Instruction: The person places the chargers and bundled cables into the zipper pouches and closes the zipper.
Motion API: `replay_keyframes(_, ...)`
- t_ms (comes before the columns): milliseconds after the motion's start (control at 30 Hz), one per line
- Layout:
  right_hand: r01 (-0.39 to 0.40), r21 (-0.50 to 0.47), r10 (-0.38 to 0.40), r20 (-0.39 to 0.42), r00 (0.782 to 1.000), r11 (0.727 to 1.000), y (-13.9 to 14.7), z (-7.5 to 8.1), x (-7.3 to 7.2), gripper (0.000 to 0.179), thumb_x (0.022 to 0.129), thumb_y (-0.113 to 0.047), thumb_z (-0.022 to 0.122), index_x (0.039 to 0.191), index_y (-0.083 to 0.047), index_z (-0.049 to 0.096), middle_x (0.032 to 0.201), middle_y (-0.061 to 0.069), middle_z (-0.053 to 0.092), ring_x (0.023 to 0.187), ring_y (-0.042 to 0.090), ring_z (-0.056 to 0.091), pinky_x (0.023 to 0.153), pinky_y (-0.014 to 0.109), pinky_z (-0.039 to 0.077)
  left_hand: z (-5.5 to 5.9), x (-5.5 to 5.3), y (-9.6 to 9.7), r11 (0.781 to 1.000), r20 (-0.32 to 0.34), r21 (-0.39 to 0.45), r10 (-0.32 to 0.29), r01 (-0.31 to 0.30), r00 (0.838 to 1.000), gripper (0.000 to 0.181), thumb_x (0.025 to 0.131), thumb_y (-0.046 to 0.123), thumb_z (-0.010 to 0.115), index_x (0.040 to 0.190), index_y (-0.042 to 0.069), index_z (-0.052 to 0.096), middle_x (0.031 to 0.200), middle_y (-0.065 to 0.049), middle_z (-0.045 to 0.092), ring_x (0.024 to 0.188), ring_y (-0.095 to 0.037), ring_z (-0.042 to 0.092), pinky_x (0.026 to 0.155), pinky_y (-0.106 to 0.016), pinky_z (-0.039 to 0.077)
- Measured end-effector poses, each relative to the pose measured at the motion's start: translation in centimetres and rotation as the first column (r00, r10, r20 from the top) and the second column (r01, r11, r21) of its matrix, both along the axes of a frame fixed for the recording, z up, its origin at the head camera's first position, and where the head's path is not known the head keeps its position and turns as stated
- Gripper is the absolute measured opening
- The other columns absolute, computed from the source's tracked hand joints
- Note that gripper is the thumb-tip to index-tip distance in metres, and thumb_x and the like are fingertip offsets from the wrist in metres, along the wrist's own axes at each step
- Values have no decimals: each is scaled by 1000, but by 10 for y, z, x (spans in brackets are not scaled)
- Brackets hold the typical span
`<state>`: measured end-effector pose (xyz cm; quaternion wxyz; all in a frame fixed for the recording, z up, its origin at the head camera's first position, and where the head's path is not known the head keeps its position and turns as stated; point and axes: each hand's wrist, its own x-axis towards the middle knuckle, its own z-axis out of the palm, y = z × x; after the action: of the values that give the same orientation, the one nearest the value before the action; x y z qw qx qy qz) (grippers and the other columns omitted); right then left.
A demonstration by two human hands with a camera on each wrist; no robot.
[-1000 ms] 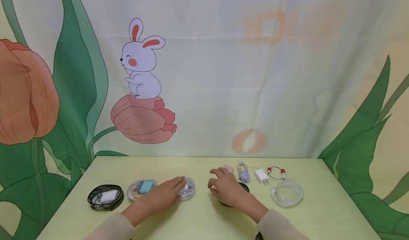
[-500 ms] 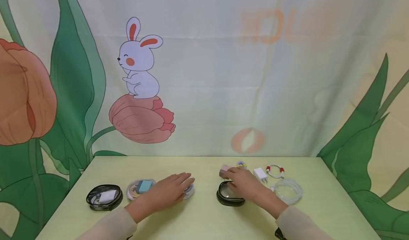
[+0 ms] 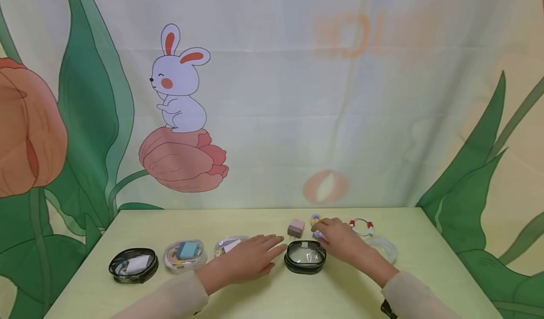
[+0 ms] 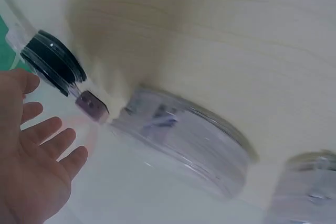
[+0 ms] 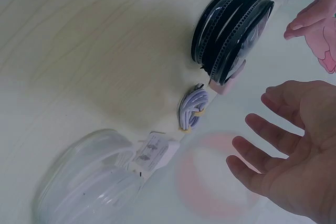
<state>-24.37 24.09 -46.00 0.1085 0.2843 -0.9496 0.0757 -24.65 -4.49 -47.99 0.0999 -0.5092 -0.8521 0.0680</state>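
- Black zipped round case [image 3: 305, 264] with a clear top rests on the pale yellow table [image 3: 297, 295], between my two hands.
- My left hand [image 3: 248, 260] is wide, with fingers spread, and it holds nothing. In the head view it covers part of a clear round case [image 3: 229, 244], and its fingertips come near to the black one.
- My right hand [image 3: 342, 239] is also loose, fingers apart and a little bent, and no thing is inside the grip. It hovers beyond the black case, on its right.
- Lilac coiled cable [image 5: 193, 107] with yellow ties lies on the table near my right fingers; in the head view they hide a part of it.
- White plug charger [image 5: 155, 150] lies near this cable, just beside another clear round case [image 5: 92, 182], which stands more to the right.
- Pink plug charger [image 3: 296, 227] is just behind the black case.
- White short cable [image 3: 369, 225] with red ends makes a ring near the far edge.
- To the left of my left hand is a clear case with a blue charger [image 3: 188, 250] inside, and farther left a black-edged clear pouch [image 3: 133, 265] containing a white block.
- Behind the table hangs a cloth with a printed rabbit [image 3: 187, 113].
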Motion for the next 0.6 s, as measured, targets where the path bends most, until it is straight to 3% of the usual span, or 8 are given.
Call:
replay_keyframes(367,30,-42,-28,50,998,999,12,-4,-8,21,92,-2,71,112,-1,70,116,19,68,103,40,65,88,51,54,-7,-11,43,991,-34,-74,-112,109,993,56,106,34,53,156,14,39,160,-7,39,144,-22,42,114,-36,40)
replay_keyframes(600,103,-59,-97,99,990,993,19,-8,-21,21,92,-1,69,113,-1,70,115,18,69,104,35,67,80,47,57,-10,-26,56,978,-17,-121,-170,167,985,58,104,32,52,157,13,37,161,-8,38,145,-22,41,114,-32,39)
